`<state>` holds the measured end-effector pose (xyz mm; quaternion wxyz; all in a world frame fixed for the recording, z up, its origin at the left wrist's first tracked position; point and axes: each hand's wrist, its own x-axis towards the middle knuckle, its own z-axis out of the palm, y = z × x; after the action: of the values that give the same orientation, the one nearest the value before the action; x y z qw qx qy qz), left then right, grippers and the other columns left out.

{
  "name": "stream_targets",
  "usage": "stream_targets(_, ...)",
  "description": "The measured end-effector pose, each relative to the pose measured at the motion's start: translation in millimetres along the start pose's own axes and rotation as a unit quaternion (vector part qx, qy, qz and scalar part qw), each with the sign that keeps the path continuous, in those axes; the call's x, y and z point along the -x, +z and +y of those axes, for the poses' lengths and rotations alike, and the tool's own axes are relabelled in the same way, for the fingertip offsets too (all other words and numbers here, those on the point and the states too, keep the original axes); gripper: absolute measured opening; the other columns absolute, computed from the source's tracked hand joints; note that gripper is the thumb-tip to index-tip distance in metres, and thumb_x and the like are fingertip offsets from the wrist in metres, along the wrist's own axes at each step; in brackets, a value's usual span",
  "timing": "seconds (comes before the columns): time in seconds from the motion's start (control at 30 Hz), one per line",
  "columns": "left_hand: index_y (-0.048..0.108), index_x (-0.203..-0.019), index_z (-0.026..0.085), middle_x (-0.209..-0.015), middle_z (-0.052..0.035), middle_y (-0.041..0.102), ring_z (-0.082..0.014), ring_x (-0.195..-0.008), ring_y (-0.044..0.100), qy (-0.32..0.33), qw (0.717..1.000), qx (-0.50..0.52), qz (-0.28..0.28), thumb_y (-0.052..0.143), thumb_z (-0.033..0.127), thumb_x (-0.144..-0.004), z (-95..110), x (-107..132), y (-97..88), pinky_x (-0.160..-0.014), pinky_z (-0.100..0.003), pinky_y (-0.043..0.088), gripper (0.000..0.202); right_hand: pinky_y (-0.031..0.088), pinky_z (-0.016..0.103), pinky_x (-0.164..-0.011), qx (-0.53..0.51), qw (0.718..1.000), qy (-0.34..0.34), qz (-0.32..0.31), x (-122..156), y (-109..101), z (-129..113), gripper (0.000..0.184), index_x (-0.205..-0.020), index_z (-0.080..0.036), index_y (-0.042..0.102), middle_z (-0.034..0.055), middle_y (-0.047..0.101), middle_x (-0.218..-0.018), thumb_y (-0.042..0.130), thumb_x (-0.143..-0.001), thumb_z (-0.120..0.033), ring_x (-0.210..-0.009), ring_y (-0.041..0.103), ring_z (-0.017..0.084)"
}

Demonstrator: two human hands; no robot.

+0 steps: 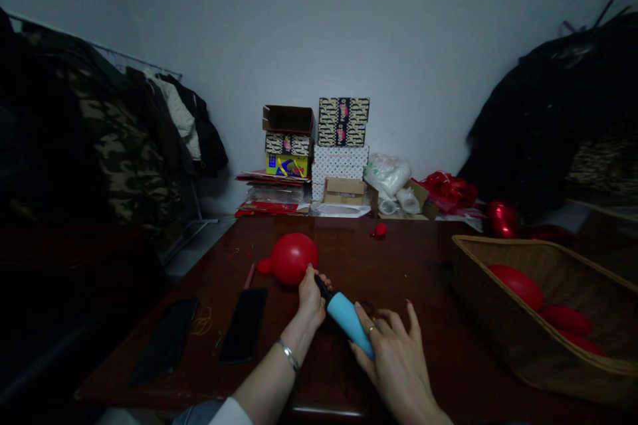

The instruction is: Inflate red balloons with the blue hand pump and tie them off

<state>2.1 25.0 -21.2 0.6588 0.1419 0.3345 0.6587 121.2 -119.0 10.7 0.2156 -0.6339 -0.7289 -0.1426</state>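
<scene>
A red balloon [294,257], partly inflated, lies on the dark wooden table [349,259] just beyond my hands. My left hand [312,295] is closed round the balloon's neck where it meets the black nozzle of a blue hand pump [347,319]. My right hand [393,348] rests over the near end of the pump, fingers spread along its barrel and a ring showing on one finger. The pump lies slanted between both hands.
A wicker basket [473,259] with several red balloons stands at the right. Two dark phones [244,325] [167,342] lie at the left with rubber bands [202,324] between them. A small red balloon [380,230], stacked boxes [319,146] and hanging coats [114,139] lie behind.
</scene>
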Motion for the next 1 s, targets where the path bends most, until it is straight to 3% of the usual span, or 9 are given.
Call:
stream_targets(0.27,0.041,-0.068,0.019,-0.049,0.0064,0.041,-0.0074,-0.038,0.041,0.023,0.999,-0.02,-0.013,0.06,0.043,-0.078,11.2,-7.8,-0.9,-0.039,-0.019,0.032,0.032,0.008,0.054,-0.107,-0.027,0.999,-0.021,0.024,19.6,2.4,13.0,0.055,-0.126,-0.026,0.05,0.0001,0.069,-0.086,0.064,-0.075,-0.039,-0.097,0.057,0.024)
stream_targets(0.5,0.042,-0.069,0.018,-0.05,0.0059,0.042,-0.0075,-0.04,0.043,0.041,0.999,-0.002,-0.005,0.056,0.038,-0.082,33.1,-22.7,-6.5,-0.04,-0.018,0.033,0.027,0.001,0.052,-0.107,0.016,0.993,-0.113,0.044,45.7,-3.3,48.3,0.063,-0.136,-0.025,0.036,-0.003,0.068,-0.085,0.058,-0.08,-0.046,-0.095,0.058,0.022)
stream_targets(0.63,0.041,-0.067,0.018,-0.049,0.0058,0.041,-0.0072,-0.04,0.042,0.039,0.999,0.004,0.002,0.052,0.035,-0.085,37.5,-24.9,-6.4,-0.04,-0.018,0.033,0.026,0.0,0.051,-0.107,0.032,0.988,-0.138,0.066,51.3,-5.5,58.5,0.067,-0.136,-0.024,0.036,-0.0035,0.068,-0.084,0.058,-0.079,-0.05,-0.092,0.059,0.022)
stream_targets(1.0,0.042,-0.069,0.019,-0.049,0.0048,0.044,-0.0085,-0.041,0.044,0.02,1.0,0.012,-0.01,0.055,0.038,-0.082,16.4,-9.7,-2.3,-0.041,-0.019,0.034,0.027,0.004,0.055,-0.107,0.011,0.995,-0.085,0.052,31.5,-2.8,35.3,0.056,-0.129,-0.025,0.045,-0.0014,0.069,-0.087,0.059,-0.079,-0.044,-0.095,0.057,0.024)
